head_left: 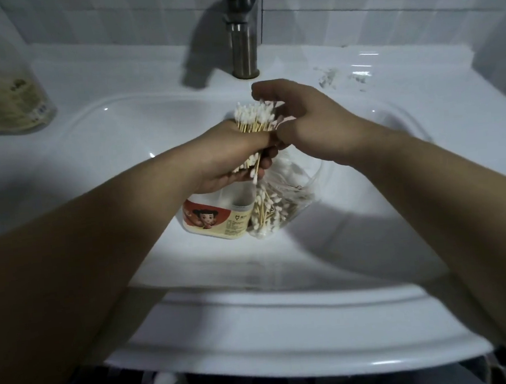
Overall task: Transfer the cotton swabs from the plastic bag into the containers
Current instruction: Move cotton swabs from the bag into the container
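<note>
- Two bare forearms reach in from the lower corners and meet over the middle of the basin, covering much of the near view.
- Sink: its broad white front rim lies below the arms. The basin walls curve up on all sides, with bare room left and right of the things in it.
- Left hand: fingers wrapped tightly round the middle of the cotton swabs, holding them as one bundle above the basin.
- The bundle's long axis runs from the near heads, below the left palm, up and away to the far heads, which point towards the tap.
- Right hand: fingers curled over the far heads, thumb beneath them, so the top of the bundle sits between the two.
- Plastic bag: it lies on the basin floor under the hands, with more swabs jumbled inside it.
- Container: it rests just left of the bag, touching it, cartoon label facing up.
- Second container: it stands on the back left ledge, well apart.
- White crumbs dot the ledge right of the tap.
</note>
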`<move>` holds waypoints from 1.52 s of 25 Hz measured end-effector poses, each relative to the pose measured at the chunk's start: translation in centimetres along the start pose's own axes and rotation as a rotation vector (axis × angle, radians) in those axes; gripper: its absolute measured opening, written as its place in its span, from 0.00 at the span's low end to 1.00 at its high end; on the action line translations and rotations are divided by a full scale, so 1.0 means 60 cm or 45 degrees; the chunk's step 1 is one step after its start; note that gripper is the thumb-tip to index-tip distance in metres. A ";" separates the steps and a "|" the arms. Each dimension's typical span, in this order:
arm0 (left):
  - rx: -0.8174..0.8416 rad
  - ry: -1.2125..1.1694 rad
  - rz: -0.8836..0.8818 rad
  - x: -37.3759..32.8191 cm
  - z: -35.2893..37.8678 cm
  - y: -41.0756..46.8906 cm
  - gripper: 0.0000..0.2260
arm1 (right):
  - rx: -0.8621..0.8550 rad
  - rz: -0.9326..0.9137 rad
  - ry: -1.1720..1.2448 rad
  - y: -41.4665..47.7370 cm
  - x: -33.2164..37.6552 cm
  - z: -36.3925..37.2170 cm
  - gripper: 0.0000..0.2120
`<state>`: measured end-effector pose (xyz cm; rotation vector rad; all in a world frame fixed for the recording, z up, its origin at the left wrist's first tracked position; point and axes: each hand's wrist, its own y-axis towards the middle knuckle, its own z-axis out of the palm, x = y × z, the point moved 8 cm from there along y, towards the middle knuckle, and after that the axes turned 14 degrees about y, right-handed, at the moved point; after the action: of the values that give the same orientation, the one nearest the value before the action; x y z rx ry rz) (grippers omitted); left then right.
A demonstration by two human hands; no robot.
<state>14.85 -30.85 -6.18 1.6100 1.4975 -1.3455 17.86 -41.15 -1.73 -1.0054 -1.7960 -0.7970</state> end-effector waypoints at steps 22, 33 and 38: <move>0.007 -0.374 -0.158 0.010 -0.004 0.002 0.05 | 0.283 -0.094 -0.556 -0.009 -0.005 0.046 0.65; 0.001 -0.305 -0.208 0.022 -0.008 0.004 0.05 | 0.150 -0.153 -0.593 -0.004 0.008 0.032 0.50; -0.089 -0.322 -0.216 0.020 -0.017 0.005 0.01 | 0.164 -0.099 -0.516 -0.004 0.002 0.025 0.53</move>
<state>15.25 -29.53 -7.01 1.2402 1.5325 -1.5085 16.99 -39.97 -2.21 -1.0716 -2.2121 -0.5395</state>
